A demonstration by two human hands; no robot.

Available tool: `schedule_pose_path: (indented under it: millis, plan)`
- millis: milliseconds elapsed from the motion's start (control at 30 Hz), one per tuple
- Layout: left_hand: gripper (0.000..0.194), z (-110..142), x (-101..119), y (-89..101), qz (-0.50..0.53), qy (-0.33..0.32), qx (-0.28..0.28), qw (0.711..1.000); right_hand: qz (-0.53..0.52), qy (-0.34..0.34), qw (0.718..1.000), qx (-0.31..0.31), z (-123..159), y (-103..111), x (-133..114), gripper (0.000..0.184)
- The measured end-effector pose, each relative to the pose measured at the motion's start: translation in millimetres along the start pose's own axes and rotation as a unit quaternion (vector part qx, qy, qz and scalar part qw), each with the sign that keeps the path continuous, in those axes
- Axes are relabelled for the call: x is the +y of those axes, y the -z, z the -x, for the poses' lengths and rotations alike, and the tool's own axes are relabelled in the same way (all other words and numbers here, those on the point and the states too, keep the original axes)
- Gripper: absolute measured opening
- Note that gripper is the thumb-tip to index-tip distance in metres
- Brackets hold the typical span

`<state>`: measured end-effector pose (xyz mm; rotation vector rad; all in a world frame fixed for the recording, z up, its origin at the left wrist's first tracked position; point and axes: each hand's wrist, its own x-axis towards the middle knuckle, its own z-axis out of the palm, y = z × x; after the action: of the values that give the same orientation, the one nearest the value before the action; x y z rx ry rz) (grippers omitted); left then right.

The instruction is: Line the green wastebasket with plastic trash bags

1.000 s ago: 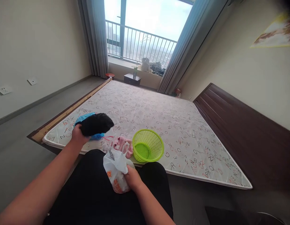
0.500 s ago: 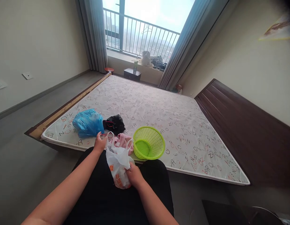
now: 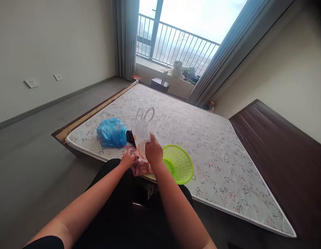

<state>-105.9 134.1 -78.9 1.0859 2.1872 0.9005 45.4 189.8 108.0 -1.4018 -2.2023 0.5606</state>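
My right hand (image 3: 153,149) is closed on a white plastic bag (image 3: 142,133) with orange print and holds it above the mattress edge, its handle loops sticking up. Below it, a bunched pink cloth (image 3: 141,168) lies at the mattress edge by my knees. My left hand (image 3: 128,158) is closed on the cloth at the bag's lower end; its fingertips are partly hidden. Just right of my right hand, a lime-green plastic basket (image 3: 181,162) stands tilted, partly covered by my forearm. A blue plastic bag (image 3: 112,133) sits beyond my left hand, beside a mostly hidden black bag (image 3: 129,136).
The letter-printed mattress (image 3: 214,166) rests on a wooden bed frame (image 3: 98,103) with a dark headboard (image 3: 282,138). A small nightstand (image 3: 159,84) with a bottle (image 3: 164,77) stands beyond the bed, near the window and grey curtains (image 3: 125,38).
The white bag has risen from my lap and turned over, handles now up and away. Pink cloth that was inside its mouth now lies beneath it. My left hand has moved onto the cloth.
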Motion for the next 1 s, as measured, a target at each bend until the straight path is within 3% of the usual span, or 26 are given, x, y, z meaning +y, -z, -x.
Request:
schedule_pose_path:
  millis: [100, 200, 267, 367, 467, 567, 700, 833, 1000]
  plan:
    - [0.029, -2.0, -2.0, -2.6, -0.015, -0.002, -0.029, 0.999, 0.012, 0.027, 1.0, -0.006, -23.6, -29.9, 6.8, 0.056]
    - [0.025, -2.5, -2.6, -6.0, -0.027, -0.018, -0.077, 0.996, -0.028, 0.066, 0.997, -0.036, -23.6, -65.2, 23.4, 0.061]
    - [0.026, -0.6, -2.8, -9.8, -0.036, -0.036, -0.111, 0.993, -0.039, 0.073, 0.996, -0.043, -3.9, -84.2, 38.9, 0.058]
    - [0.032, 2.4, -3.7, -16.6, -0.055, -0.054, -0.146, 0.986, -0.043, 0.097, 0.993, -0.059, 53.8, -100.5, 71.0, 0.046]
    - [0.042, 1.9, -4.4, -22.2, -0.075, -0.066, -0.165, 0.981, -0.105, 0.098, 0.978, -0.151, 121.3, -99.0, 108.1, 0.045]
    - [0.063, -0.6, -3.8, -26.6, -0.099, -0.075, -0.166, 0.978, -0.118, 0.08, 0.949, -0.283, 164.8, -82.8, 132.4, 0.034]
    - [0.086, -2.7, -0.3, -34.3, -0.143, -0.05, -0.152, 0.977, -0.129, 0.034, 0.956, -0.261, 174.5, -63.8, 138.8, 0.028]
    - [0.06, -5.7, 5.2, -41.3, -0.155, -0.019, -0.143, 0.977, -0.147, -0.001, 0.954, -0.263, 167.3, -68.1, 139.7, 0.023]
    - [0.02, -8.7, 12.5, -34.1, -0.098, -0.038, -0.111, 0.988, -0.173, -0.016, 0.953, -0.248, 163.0, -82.4, 144.0, 0.022]
